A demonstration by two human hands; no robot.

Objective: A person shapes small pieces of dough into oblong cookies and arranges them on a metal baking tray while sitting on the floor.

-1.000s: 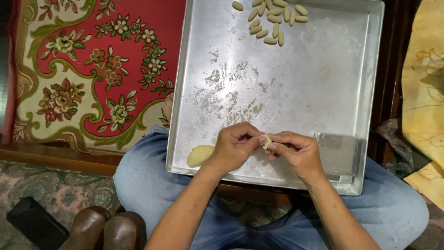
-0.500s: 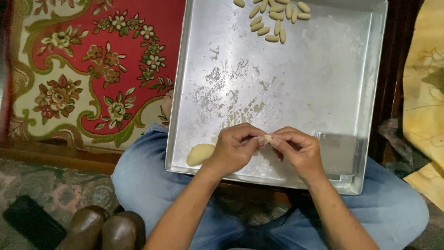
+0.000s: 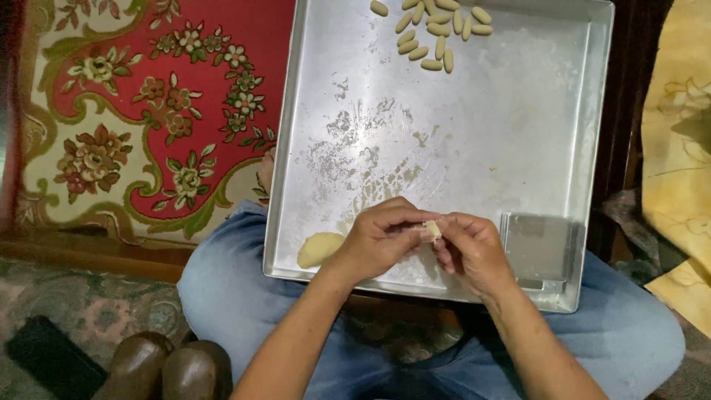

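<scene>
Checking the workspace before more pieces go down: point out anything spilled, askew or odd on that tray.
Nothing stands out. The metal tray shows only smeared flour; shaped pieces cluster at its far edge, and a dough lump lies beside the left hand.

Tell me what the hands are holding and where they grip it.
A small dough piece, pinched between the fingertips of the left hand and right hand, one at each side, above the metal tray.

One metal tray (image 3: 592,148), thirteen shaped dough pieces (image 3: 437,33), one dough lump (image 3: 318,248), two hands (image 3: 381,241).
</scene>
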